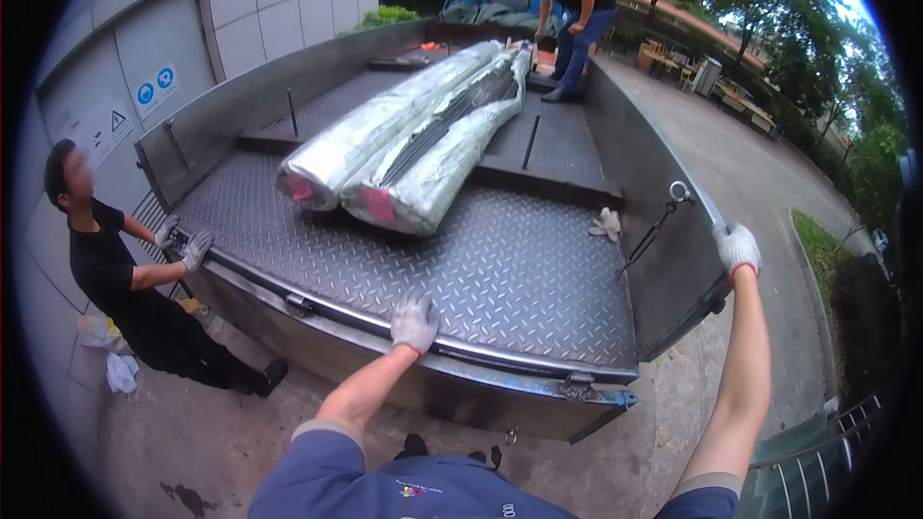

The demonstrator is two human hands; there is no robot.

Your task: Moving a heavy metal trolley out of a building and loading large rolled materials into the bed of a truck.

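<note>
My left hand (414, 321), in a white knit glove with a red cuff, lies on the rear edge of the truck bed (538, 279), fingers stretched forward over the metal. My right hand (738, 248), gloved the same way, is wrapped over the top rear corner of the right side panel (663, 221). Ahead of my left hand, two long rolls in silvery wrap lie side by side: the left roll (385, 125) and the right roll (437, 168), each with a pink patch on its near end. Through a tear in the wrap, dark ribbed material shows.
A co-worker (106, 259) at the left grips the bed's rear edge with gloved hands. Another person (572, 19) bends over at the far end. Upright rods (531, 142), a chain (649, 238) and a loose glove (607, 224) are on the bed. The tailgate (461, 399) hangs down before me.
</note>
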